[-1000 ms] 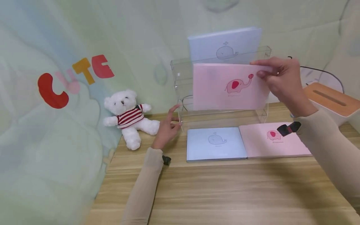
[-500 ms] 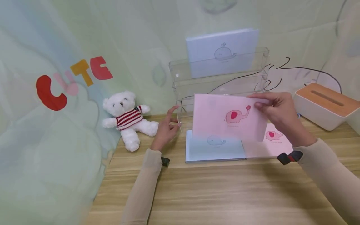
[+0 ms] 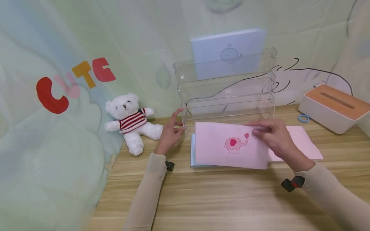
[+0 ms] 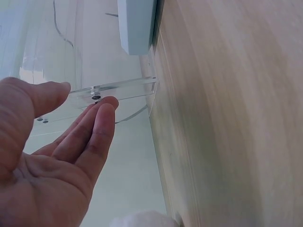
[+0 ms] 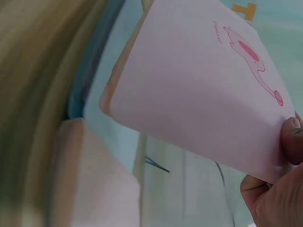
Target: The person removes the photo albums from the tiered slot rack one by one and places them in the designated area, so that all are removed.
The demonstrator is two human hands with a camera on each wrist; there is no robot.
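My right hand [image 3: 276,138] pinches the upper right edge of a pink notebook [image 3: 211,144] with an elephant on its cover. It is tilted above a light blue notebook [image 3: 192,157], hiding most of it, and the left part of another pink notebook [image 3: 303,144] on the table. In the right wrist view, thumb and fingers grip the corner of the pink notebook [image 5: 165,80]. My left hand [image 3: 170,134] holds the left side of a clear acrylic rack [image 3: 225,86]; in the left wrist view, its side panel [image 4: 128,87] lies between thumb and fingers.
A light blue whale notebook [image 3: 231,54] stands in the rack's top tier. On the left sits a white teddy bear [image 3: 124,106] in a striped shirt. A tissue box [image 3: 326,112] and a blue ring [image 3: 303,118] are at the right. Behind hangs a printed curtain [image 3: 138,48].
My right hand has brought the pink notebook down from in front of the rack to low over the table notebooks, tilting it flatter. The left hand has stayed at the rack's side.
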